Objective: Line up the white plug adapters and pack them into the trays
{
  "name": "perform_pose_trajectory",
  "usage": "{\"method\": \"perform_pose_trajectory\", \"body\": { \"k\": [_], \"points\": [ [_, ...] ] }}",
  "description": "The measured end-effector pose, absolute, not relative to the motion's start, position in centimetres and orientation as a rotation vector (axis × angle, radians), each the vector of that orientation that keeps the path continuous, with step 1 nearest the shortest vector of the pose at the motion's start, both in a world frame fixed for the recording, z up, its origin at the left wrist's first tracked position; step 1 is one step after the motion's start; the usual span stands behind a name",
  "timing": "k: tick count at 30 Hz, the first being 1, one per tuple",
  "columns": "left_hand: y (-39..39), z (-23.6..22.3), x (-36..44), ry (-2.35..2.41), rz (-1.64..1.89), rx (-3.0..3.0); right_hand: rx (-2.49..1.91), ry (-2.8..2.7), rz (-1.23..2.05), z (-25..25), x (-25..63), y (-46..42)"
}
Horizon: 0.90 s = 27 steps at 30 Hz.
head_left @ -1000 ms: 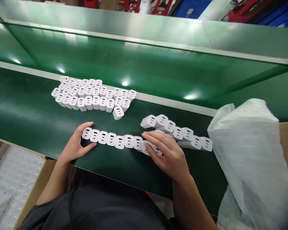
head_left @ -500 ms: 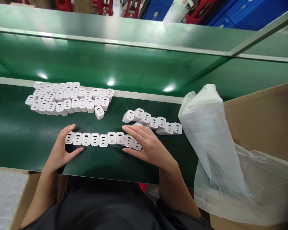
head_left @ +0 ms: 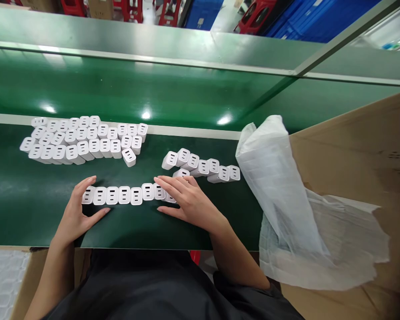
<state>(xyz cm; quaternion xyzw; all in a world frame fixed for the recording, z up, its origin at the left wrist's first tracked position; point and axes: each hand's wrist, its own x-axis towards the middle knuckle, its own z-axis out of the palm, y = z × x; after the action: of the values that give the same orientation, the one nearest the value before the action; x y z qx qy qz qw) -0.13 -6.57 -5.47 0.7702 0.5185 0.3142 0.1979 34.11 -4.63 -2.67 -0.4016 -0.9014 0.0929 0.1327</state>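
White USB charger blocks stand port side up in a straight row (head_left: 124, 195) on the green bench. My left hand (head_left: 75, 209) curves around the row's left end, thumb in front and fingers behind, spread apart. At the other end my right hand (head_left: 193, 202) arches over the last chargers with its thumb and fingers apart, hiding some of them. Whether the palms press on the row's ends I cannot tell. Just behind my right hand stands a single charger (head_left: 181, 173), partly covered by the fingers. Beyond it runs a staggered line of several more chargers (head_left: 203, 167).
At the back left a large block of chargers (head_left: 82, 149) stands in uneven rows. White foam wrapping (head_left: 276, 178) hangs over a cardboard box (head_left: 346, 146) at the right. Another box (head_left: 36, 275), with a white tray in it, sits at lower left. A raised ledge (head_left: 136, 35) borders the back.
My right hand has slid left along the row, covering more chargers and uncovering the one behind. My left hand stays around the left end. The view has shifted slightly right.
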Motion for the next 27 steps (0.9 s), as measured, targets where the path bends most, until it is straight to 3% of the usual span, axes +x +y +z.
{"method": "perform_pose_trajectory", "body": {
  "k": [7, 27],
  "points": [
    [-6.6, -5.4, -0.1, 1.467, 0.86, 2.137, -1.146, -2.6, 0.19, -3.5, 32.9, -5.0],
    [-6.2, -6.1, -0.5, 1.445, 0.897, 2.114, -1.282, -2.667, 0.406, -0.9, 37.7, -5.4]
  ]
}}
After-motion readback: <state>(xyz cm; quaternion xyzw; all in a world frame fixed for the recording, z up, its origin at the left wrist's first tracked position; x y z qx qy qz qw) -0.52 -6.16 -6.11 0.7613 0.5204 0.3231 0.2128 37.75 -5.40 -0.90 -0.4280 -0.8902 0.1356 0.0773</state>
